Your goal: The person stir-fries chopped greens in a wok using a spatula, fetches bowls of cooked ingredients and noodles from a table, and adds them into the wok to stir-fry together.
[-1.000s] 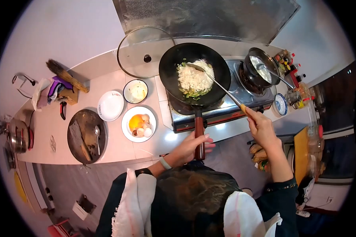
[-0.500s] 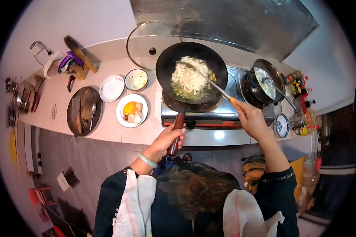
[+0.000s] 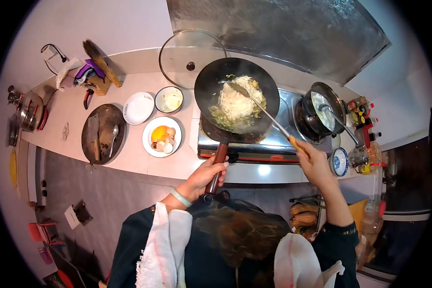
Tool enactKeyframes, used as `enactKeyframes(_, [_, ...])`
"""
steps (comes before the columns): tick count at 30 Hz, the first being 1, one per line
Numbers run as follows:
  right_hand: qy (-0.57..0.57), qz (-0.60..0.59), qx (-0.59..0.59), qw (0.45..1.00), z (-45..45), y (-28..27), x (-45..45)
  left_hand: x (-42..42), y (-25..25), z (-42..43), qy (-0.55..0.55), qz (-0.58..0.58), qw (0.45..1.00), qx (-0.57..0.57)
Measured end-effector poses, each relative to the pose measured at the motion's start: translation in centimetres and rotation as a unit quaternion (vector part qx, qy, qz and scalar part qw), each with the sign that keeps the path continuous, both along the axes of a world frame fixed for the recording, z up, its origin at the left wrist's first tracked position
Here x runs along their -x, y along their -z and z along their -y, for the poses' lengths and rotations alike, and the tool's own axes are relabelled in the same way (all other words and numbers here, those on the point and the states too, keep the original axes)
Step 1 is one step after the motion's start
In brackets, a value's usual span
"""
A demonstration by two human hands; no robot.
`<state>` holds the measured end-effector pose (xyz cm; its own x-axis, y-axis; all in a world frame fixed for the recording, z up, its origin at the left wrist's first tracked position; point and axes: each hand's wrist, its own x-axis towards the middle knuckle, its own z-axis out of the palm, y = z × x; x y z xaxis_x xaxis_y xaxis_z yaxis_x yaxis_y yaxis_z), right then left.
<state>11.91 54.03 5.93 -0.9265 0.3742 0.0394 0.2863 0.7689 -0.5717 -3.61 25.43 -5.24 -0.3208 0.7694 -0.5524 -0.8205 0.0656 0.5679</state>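
- where do the noodles [image 3: 236, 105] lie?
- in the wok [image 3: 210, 86], ahead of the left hand [image 3: 204, 176], which grasps its handle [image 3: 221, 153].
- and from the right hand [image 3: 315, 163]?
- forward-left. this hand grasps the spatula [image 3: 272, 119], whose long axis points to them. the left hand looks nearer.

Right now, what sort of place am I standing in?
Most likely a kitchen, perhaps a home one: there's a wok over a stove, and a round chopping board on the counter to the left.

Part of wok [image 3: 208, 93] hidden beneath food [image 3: 236, 105]
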Motion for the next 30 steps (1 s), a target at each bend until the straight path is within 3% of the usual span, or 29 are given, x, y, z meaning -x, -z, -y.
enactKeyframes(3, [0.051, 0.058, 0.118, 0.99, 0.1, -2.3, -2.7, 0.2, 0.0, 0.0, -0.007, 0.005, 1.0, -0.019])
enactKeyframes(7, [0.058, 0.003, 0.134, 0.989, -1.5, -4.9, -2.4, 0.3, 0.4, 0.1, 0.005, 0.003, 1.0, -0.015])
enactKeyframes(10, [0.054, 0.028, 0.01, 0.998, -2.7, -7.8, -0.5, 0.4, 0.5, 0.0, 0.008, 0.004, 1.0, -0.019])
enactKeyframes(13, [0.038, 0.115, -0.039, 0.992, -3.6, -11.1, 2.4, 0.3, 1.3, 0.1, 0.007, 0.007, 0.999, -0.033])
enactKeyframes(16, [0.122, 0.238, -0.012, 0.964, -2.7, -14.1, 5.1, 0.4, 1.8, 0.1, 0.016, -0.007, 0.999, -0.029])
enactKeyframes(21, [0.115, 0.344, 0.034, 0.931, -5.6, -14.7, 7.4, 0.4, 1.8, 0.0, 0.022, -0.006, 1.0, -0.012])
enactKeyframes(25, [0.126, 0.363, 0.166, 0.908, -5.8, -10.1, 10.5, 0.3, 2.0, 0.1, 0.022, -0.002, 0.999, -0.023])
enactKeyframes(30, [0.132, 0.26, 0.393, 0.872, -7.5, -0.8, 8.8, 0.7, 0.9, 0.0, 0.033, -0.009, 0.999, -0.006])
